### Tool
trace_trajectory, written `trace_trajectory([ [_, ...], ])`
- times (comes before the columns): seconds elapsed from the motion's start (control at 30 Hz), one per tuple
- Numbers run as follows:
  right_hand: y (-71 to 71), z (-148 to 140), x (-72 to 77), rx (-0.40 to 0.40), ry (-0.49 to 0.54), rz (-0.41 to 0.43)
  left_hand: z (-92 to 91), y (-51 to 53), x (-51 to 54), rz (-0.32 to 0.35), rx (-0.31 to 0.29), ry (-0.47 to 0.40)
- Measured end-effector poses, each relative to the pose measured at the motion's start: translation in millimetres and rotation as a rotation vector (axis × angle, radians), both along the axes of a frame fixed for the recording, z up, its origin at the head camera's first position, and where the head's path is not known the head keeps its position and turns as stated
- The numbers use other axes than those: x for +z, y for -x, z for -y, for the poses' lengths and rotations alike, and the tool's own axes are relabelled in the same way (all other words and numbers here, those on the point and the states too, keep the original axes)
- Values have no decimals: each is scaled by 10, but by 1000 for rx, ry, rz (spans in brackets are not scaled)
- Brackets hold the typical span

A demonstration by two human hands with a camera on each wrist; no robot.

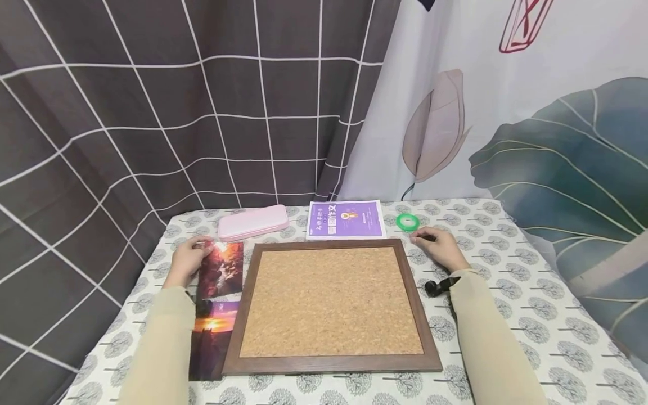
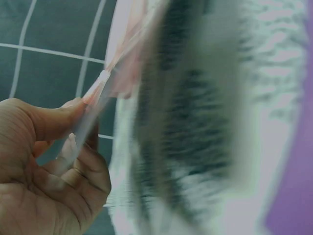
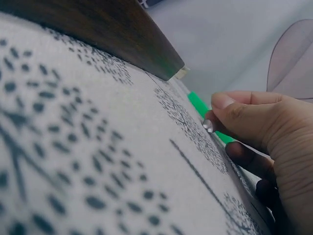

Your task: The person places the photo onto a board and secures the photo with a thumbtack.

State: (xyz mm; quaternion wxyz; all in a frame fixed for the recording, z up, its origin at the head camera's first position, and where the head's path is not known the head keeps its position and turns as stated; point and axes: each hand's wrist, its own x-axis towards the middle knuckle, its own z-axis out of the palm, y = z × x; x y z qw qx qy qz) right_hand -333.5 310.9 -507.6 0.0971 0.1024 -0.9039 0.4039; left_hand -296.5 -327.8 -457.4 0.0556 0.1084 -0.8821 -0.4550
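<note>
In the head view my left hand pinches the upper left edge of a red-toned photo print. The left wrist view shows thumb and fingers on a thin, blurred sheet seen almost edge-on. A second photo print, with a sunset, lies below, beside the cork board in its brown frame. Past the board's right edge, my right hand is near a green tape roll. Its fingertips hold a small shiny clear stud; its other end is hidden.
A pink case and a purple booklet lie behind the board. The table wears a tree-patterned cloth. A dark checked curtain and a pale printed one hang behind.
</note>
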Motion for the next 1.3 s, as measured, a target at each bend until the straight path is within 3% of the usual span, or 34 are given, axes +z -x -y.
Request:
trace_trajectory([
  [0.1, -6, 0, 17, -30, 22, -10, 57, -15, 160, -74, 26, -69],
  [0.27, -7, -18, 39, -43, 14, -28, 49, -49, 437, -191, 0, -218],
  [0.43, 11, -44, 30, -55, -6, -34, -81, -47, 556, -194, -82, -366],
  [0.6, 27, -56, 19, -67, -8, -32, -326, -45, 530, -153, -162, -333],
  [0.77, 26, -38, 17, -57, -7, -30, -669, -147, 484, -85, -293, -240],
  [1.07, 0, 3, 5, -48, 1, -9, -1041, -296, 236, 68, -460, -130],
  [1.13, -10, 7, -2, -48, 0, -2, -1091, -315, 189, 80, -500, -107],
  [1.3, -19, 1, -4, -49, -4, -4, -1161, -336, 140, 52, -528, -58],
])
